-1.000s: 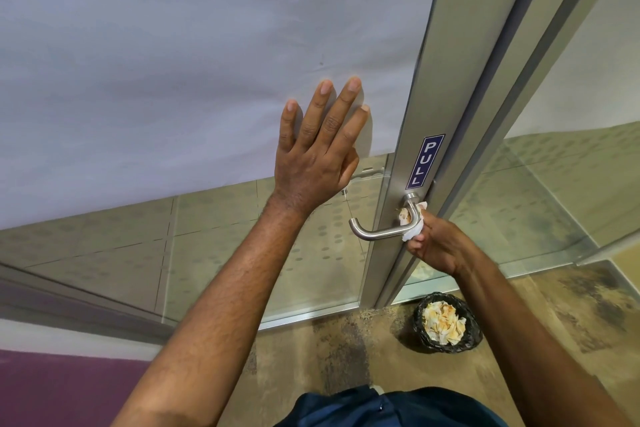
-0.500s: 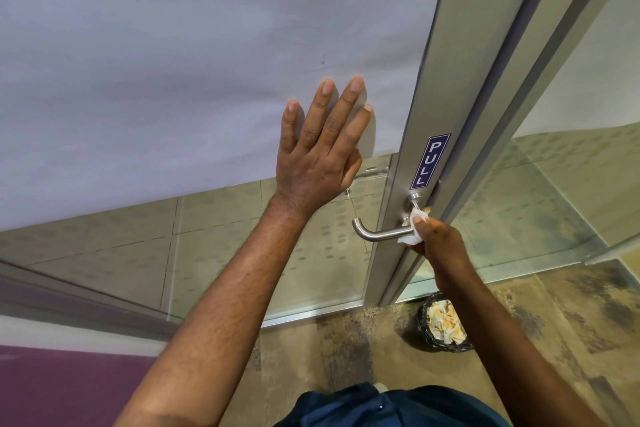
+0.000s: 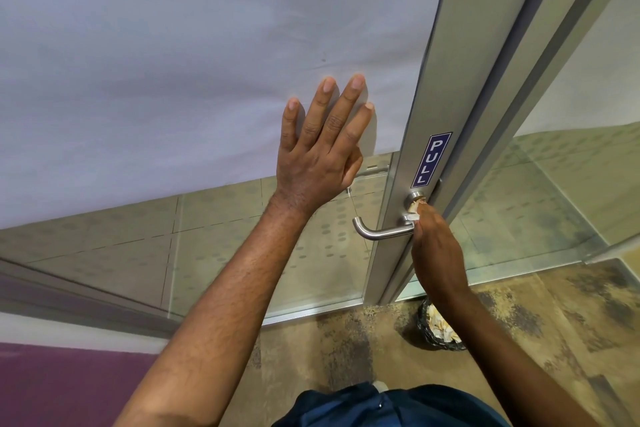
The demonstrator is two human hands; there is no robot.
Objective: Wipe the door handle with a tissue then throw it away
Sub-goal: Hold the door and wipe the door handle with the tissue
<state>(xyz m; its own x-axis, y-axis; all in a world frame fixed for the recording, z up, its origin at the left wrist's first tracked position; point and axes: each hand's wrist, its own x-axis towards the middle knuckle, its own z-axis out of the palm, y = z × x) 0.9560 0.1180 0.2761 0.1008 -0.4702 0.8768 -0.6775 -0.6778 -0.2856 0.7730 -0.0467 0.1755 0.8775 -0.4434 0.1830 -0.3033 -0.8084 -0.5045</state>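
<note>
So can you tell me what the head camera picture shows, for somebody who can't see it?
A person's right hand presses a crumpled white tissue against the base of a silver metal lever door handle, under a blue PULL sticker. Their left hand lies flat and open on the frosted glass door panel. A black mesh bin of tissues stands on the floor below.

The right hand (image 3: 437,250) hides most of the tissue (image 3: 414,210); its forearm covers part of the bin (image 3: 429,326).

White tissue (image 3: 414,211) bunched against the steel door handle (image 3: 381,230) base
</note>
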